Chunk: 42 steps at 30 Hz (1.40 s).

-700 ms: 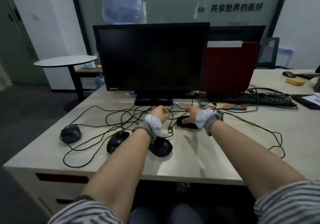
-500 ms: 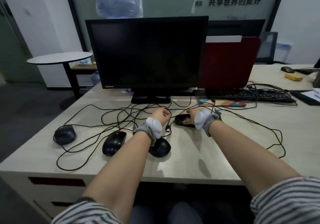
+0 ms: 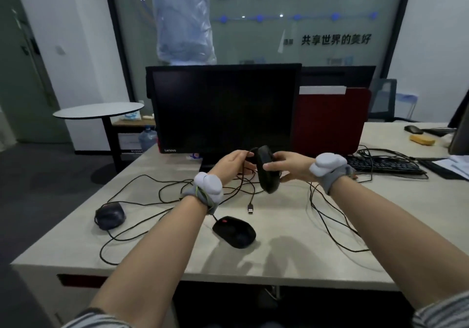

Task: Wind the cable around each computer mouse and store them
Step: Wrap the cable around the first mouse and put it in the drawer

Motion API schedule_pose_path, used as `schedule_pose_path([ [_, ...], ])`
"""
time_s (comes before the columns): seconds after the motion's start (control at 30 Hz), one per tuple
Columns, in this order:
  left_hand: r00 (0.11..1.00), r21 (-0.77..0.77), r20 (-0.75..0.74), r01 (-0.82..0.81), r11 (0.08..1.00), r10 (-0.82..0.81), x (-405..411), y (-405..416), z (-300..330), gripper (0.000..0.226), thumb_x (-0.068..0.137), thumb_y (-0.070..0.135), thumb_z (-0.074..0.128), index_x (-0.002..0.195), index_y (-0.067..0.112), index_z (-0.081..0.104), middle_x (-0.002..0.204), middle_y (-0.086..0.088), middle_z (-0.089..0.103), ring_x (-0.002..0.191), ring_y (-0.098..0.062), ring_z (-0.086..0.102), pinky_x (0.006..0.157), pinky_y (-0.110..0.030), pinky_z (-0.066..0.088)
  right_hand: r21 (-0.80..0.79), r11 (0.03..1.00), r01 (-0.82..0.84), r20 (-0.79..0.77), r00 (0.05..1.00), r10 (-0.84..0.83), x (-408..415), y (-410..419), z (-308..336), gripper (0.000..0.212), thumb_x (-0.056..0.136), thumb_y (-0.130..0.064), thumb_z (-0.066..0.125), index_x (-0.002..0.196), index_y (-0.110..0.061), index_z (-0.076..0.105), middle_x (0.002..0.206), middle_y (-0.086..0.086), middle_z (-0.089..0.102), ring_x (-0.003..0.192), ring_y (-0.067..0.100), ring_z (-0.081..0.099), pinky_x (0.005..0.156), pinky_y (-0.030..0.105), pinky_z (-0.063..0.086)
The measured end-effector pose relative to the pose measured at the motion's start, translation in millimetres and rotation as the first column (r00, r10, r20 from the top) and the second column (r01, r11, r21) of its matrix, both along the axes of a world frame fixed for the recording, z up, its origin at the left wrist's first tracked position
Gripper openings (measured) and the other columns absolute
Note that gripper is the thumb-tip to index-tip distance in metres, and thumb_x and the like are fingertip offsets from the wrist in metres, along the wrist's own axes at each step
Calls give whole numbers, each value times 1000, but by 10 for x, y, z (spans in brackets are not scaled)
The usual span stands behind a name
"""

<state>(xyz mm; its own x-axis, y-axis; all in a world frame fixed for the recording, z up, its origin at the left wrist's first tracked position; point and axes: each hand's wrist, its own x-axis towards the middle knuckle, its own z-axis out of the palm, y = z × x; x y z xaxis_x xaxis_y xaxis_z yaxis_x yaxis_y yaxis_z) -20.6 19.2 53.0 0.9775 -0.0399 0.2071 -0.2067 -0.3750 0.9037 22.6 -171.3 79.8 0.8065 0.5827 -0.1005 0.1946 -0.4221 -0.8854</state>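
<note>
I had one black mouse (image 3: 267, 169) lifted clear of the desk (image 3: 291, 249) at the centre of the frame, in front of the monitor (image 3: 224, 108). My right hand (image 3: 291, 166) gripped its body, thumb on the near side, fingers curled behind. My left hand (image 3: 232, 163) pinched its cable (image 3: 250, 188) close to where it leaves the shell, the plug (image 3: 250, 209) dangling just above the desk. The mouse looked light, hard and smooth, so I judged a firm hold across its sides best. The thin cable looked limp and likely to snag on the tangle lower left. Two more mice waited there, one (image 3: 234, 231) below centre, another (image 3: 109, 215) at left. Open desk lay toward the near edge; the keyboard (image 3: 383, 166) crowded the right.
</note>
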Motion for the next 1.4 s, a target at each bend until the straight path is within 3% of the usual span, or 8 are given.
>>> schedule_pose_path([
  [0.23, 984, -220, 140, -81, 972, 114, -322, 241, 411, 11, 95, 24, 46, 100, 28, 55, 94, 2, 65, 83, -12, 65, 68, -26, 55, 452, 891, 50, -93, 996, -9, -300, 431, 443, 30, 82, -40, 64, 105, -22, 55, 110, 6, 65, 100, 21, 65, 72, 30, 55],
  [0.5, 977, -279, 140, -119, 953, 163, -478, 452, 451, 26, 93, 14, 38, 103, 27, 59, 102, 2, 63, 98, -12, 61, 75, -24, 54, 499, 831, 246, -99, 969, -228, -449, 871, 549, 53, 74, -50, 70, 108, -12, 55, 107, 7, 64, 96, 21, 63, 60, 26, 52],
  [0.73, 960, -336, 202, -118, 934, 194, -427, 451, 360, 22, 85, 25, 64, 105, 17, 59, 98, 2, 65, 97, -14, 63, 75, -21, 54, 525, 775, 350, -116, 932, -343, -447, 1134, 504, 58, 74, -53, 68, 107, -8, 54, 101, 10, 65, 93, 24, 64, 62, 27, 53],
  [0.87, 959, -506, 224, -35, 862, 171, -406, 529, 474, 10, 89, 23, 60, 92, 16, 66, 87, 1, 71, 84, -11, 68, 72, -20, 55, 589, 792, 162, -231, 973, -27, -440, 1177, 373, 73, 81, -72, 37, 123, -15, 53, 111, 6, 66, 102, 20, 61, 86, 33, 45],
  [1.0, 960, -593, 214, -17, 805, 179, -379, 619, 640, 28, 90, 18, 57, 112, 1, 58, 89, -2, 68, 85, -11, 65, 72, -19, 56, 250, 938, -240, -239, 924, 300, -541, 1286, 39, 65, 85, -72, 25, 111, -24, 59, 97, -2, 68, 107, 17, 61, 100, 36, 39],
  [1.13, 936, -591, 204, -117, 798, 288, -409, 849, 702, 41, 90, 18, 57, 124, -1, 47, 107, -8, 61, 98, -16, 60, 78, -21, 55, 138, 960, -243, -11, 969, 247, -570, 1180, -22, 17, 93, -23, 53, 101, -11, 61, 77, 3, 58, 74, 11, 67, 83, 26, 56],
  [1.3, 873, -370, 236, -326, 870, 427, -491, 1192, 660, 41, 89, 19, 59, 126, 4, 47, 117, -10, 57, 105, -18, 56, 84, -27, 52, 56, 997, -45, 388, 922, 20, -556, 1004, 318, 21, 94, -13, 49, 110, -13, 62, 66, -3, 54, 56, 9, 50, 53, 14, 46],
  [1.4, 887, -190, 232, -361, 913, 399, -514, 1244, 610, 42, 89, 22, 59, 128, 9, 48, 120, -9, 57, 107, -20, 57, 86, -30, 52, 94, 996, -12, 591, 805, -46, -573, 944, 562, 25, 94, -13, 48, 109, -17, 67, 80, 4, 61, 66, 12, 52, 63, 26, 48],
])
